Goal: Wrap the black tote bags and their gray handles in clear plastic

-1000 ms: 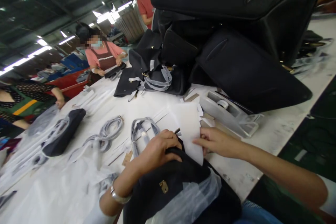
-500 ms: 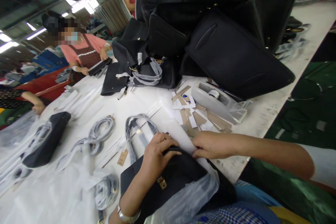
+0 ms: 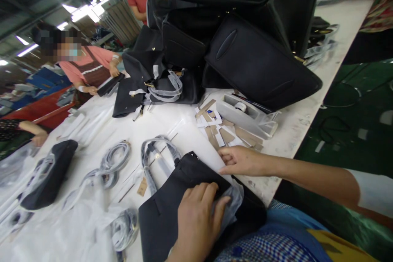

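Pressing down on the black bag (image 3: 166, 213) with the left hand (image 3: 196, 217), fingers spread flat over plastic wrap (image 3: 233, 196); touching its edge with the loosely extended right hand (image 3: 242, 160), just short of paper strips (image 3: 221, 133).

Bright ceiling strip lights (image 3: 89, 8) glaring upper left; edges warped, left side blurred.

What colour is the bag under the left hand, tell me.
The bag is black; the head view shows it.
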The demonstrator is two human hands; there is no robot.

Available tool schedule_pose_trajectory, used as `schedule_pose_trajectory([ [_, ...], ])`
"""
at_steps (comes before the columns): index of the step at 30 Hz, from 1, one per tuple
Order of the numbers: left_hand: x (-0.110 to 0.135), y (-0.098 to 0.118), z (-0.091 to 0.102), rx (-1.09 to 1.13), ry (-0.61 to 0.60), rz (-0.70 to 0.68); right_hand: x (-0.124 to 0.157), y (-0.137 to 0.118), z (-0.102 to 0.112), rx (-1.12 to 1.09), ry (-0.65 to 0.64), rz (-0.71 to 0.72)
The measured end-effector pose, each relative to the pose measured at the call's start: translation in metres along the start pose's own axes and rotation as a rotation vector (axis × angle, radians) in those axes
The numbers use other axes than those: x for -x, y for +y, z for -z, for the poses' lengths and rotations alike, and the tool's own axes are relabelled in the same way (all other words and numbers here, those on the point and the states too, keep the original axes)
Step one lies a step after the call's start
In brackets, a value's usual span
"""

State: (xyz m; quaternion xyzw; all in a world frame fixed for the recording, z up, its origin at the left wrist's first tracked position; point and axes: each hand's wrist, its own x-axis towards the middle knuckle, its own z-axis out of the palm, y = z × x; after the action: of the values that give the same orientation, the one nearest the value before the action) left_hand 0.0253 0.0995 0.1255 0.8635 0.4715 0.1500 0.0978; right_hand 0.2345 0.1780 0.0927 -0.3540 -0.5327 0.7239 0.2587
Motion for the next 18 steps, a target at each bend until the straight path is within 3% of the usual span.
schedule_pose_trajectory([
  [4,0.009,-0.005,-0.011,0.11,-0.133,0.121,-0.003,-0.005,0.003,0.203,-0.03,-0.076],
  [6,0.012,-0.008,-0.02,0.224,-0.181,0.17,-0.007,-0.004,-0.003,0.155,-0.017,-0.04],
  [8,0.016,-0.011,-0.032,0.32,-0.161,0.199,-0.012,0.002,-0.011,0.049,0.074,0.021],
  [10,0.021,-0.013,-0.045,0.35,-0.063,0.182,-0.016,0.009,-0.015,-0.003,0.135,0.054],
  [13,0.027,-0.014,-0.059,0.341,0.05,0.08,-0.02,0.009,-0.009,0.135,-0.015,-0.021],
  [16,0.029,-0.013,-0.063,0.355,0.085,-0.013,-0.026,-0.005,0.002,0.497,-0.246,-0.078],
  [18,0.029,-0.012,-0.058,0.366,0.101,-0.032,-0.029,-0.015,0.002,0.736,-0.299,-0.05],
])
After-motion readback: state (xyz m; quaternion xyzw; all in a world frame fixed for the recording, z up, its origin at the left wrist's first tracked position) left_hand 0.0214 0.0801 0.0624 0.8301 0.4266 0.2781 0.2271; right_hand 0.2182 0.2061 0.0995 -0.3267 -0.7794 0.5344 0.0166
